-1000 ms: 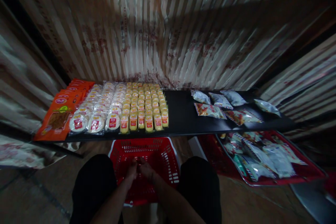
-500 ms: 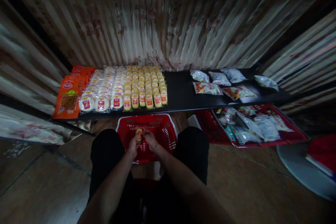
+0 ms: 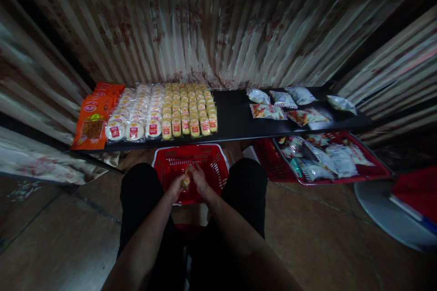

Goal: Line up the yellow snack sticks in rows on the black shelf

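Between my two hands is a small yellow wrapped cake (image 3: pixel 185 183), held low over the red basket (image 3: pixel 224 163) that stands between my knees. My left hand (image 3: pixel 175 188) grips the cake from the left side. On the right, the fingers of my right hand (image 3: pixel 198 177) close in on its upper end, partly covering it. Rows of similar yellow wrapped cakes (image 3: pixel 194 127) stand on the black shelf (image 3: pixel 232 122) just beyond the basket. To their left are rows of round white packaged cakes (image 3: pixel 135 131).
Orange snack packets (image 3: pixel 89 125) overlap at the shelf's left end. Several pillow-shaped bags (image 3: pixel 268 111) lie on its right part. Below them, a second red basket (image 3: pixel 372 173) holds more bags. A pleated curtain (image 3: pixel 191 22) hangs behind the shelf.
Both hands have shifted slightly right with the cake. My right hand has turned and now covers more of the cake's upper end. The view has moved a little.
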`<action>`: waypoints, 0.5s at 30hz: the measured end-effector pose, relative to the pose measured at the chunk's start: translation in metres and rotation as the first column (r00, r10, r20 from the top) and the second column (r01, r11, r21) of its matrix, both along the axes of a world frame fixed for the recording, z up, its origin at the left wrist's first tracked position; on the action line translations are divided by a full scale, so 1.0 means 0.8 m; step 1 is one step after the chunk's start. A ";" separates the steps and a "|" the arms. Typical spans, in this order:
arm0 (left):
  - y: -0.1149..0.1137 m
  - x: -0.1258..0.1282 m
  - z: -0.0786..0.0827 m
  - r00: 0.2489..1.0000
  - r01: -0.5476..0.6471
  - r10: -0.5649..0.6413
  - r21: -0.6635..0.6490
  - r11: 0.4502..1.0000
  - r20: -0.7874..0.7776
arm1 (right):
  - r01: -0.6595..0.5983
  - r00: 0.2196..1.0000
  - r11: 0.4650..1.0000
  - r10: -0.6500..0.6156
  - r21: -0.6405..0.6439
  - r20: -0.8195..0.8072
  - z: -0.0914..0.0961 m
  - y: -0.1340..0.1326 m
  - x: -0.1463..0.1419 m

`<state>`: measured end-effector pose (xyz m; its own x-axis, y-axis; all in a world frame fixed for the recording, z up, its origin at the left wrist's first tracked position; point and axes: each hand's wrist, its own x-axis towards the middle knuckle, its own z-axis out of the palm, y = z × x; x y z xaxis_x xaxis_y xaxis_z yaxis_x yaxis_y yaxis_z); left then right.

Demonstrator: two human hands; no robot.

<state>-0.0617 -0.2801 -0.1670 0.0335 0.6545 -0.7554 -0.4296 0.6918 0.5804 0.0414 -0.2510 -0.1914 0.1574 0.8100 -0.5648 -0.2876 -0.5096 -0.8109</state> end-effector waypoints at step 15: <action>0.001 -0.008 0.012 0.959 -0.278 0.276 0.022 0.960 0.055 | 0.105 0.993 0.994 -0.107 -0.041 -0.051 0.001 -0.012 0.015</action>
